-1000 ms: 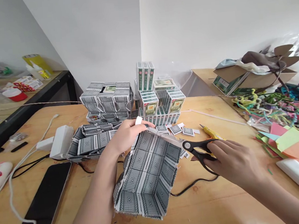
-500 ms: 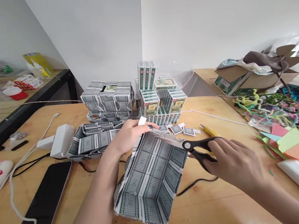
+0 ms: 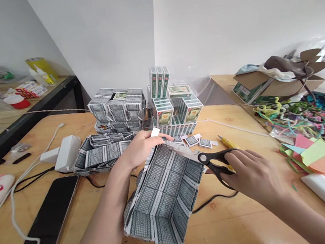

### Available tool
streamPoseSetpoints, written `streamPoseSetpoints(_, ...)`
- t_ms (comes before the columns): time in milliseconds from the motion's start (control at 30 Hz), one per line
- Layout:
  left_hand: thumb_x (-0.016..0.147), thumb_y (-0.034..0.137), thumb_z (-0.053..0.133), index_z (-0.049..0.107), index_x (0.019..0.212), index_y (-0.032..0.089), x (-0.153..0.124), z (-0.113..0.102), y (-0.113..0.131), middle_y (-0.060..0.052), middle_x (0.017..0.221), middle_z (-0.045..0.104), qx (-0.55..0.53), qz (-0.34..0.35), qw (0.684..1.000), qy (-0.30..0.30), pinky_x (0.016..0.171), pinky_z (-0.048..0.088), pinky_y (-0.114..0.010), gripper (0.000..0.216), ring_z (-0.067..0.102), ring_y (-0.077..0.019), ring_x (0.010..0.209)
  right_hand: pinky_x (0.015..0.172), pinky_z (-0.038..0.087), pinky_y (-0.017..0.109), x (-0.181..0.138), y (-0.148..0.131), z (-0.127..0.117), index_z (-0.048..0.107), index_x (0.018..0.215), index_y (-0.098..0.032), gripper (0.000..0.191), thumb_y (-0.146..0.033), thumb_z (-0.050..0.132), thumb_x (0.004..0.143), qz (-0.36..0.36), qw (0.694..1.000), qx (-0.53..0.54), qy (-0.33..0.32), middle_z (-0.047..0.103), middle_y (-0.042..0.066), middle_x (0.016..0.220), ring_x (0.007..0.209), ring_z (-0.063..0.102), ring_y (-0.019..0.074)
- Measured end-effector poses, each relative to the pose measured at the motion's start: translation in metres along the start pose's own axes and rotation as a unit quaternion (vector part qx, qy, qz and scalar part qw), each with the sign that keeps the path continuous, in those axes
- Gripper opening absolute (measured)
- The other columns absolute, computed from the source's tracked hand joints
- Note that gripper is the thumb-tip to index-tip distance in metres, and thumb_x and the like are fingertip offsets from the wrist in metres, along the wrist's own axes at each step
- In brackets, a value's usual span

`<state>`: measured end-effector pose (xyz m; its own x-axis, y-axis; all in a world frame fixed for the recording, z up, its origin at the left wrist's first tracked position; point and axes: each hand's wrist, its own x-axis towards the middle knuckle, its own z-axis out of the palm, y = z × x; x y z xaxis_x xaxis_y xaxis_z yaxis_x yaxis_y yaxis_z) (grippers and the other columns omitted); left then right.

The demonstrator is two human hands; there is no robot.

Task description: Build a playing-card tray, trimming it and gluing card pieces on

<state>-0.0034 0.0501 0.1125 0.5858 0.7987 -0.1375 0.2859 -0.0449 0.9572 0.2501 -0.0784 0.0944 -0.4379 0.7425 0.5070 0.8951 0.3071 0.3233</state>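
A box made of grey-patterned playing cards [image 3: 162, 183] is tilted above the table, its inside facing me. My left hand [image 3: 144, 143] is closed on its far edge, and a white card strip [image 3: 155, 132] stands up by the fingers. My right hand [image 3: 250, 169] has its fingers through the black handles of a pair of scissors [image 3: 203, 158]. The scissor blades lie along the box's far edge and point at my left hand; their tips are hidden there. Cut card pieces [image 3: 191, 140] are scattered on the table behind the box.
Behind are a block of folded cards [image 3: 118, 109], stacked card packs [image 3: 164, 112] and a second card box [image 3: 96, 155]. A phone [image 3: 49, 217], white adapter [image 3: 67, 154] and cables lie left. A yellow tool [image 3: 227, 142], paper sheets [image 3: 317, 153] and pipe cleaners [image 3: 285, 114] are right.
Almost nothing differs. My right hand and the scissors have shifted very slightly, while the box and my left hand stay in place.
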Motion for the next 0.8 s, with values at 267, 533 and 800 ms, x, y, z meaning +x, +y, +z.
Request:
streamPoseSetpoints(267,0.076,0.029,0.046,0.071,0.089,0.017,0.001,0.002,0.000,-0.003,0.091,0.067,0.006,0.018,1.000,-0.009,0.078,0.038,-0.030,0.030,0.056,-0.0207,0.086,0.053,0.031,0.026,0.004,-0.004,0.001,0.042,0.059,-0.020,0.025,-0.033,0.054,0.077,0.005,0.999,-0.032,-0.005,0.044,-0.002,0.052,0.051,0.043,0.0120)
streamPoseSetpoints(533,0.076,0.029,0.046,0.071,0.090,0.015,0.000,0.001,0.001,-0.004,0.089,0.067,0.006,0.017,1.000,-0.012,0.079,0.038,-0.030,0.032,0.055,-0.0209,0.086,0.052,0.029,0.027,0.002,-0.003,-0.005,0.042,0.059,-0.020,0.028,-0.038,0.052,0.078,0.011,0.999,-0.038,-0.025,0.045,-0.001,0.054,0.051,0.043,0.0122)
streamPoseSetpoints(800,0.076,0.030,0.046,0.069,0.096,0.015,-0.003,-0.001,0.005,-0.002,0.073,0.063,-0.015,-0.021,1.000,-0.002,0.062,0.036,-0.027,0.034,0.052,-0.0153,0.065,0.052,0.032,0.026,-0.005,0.000,-0.006,0.043,0.057,-0.020,0.026,-0.032,0.053,0.079,0.013,1.000,0.026,-0.008,0.046,-0.002,0.050,0.048,0.044,0.0114)
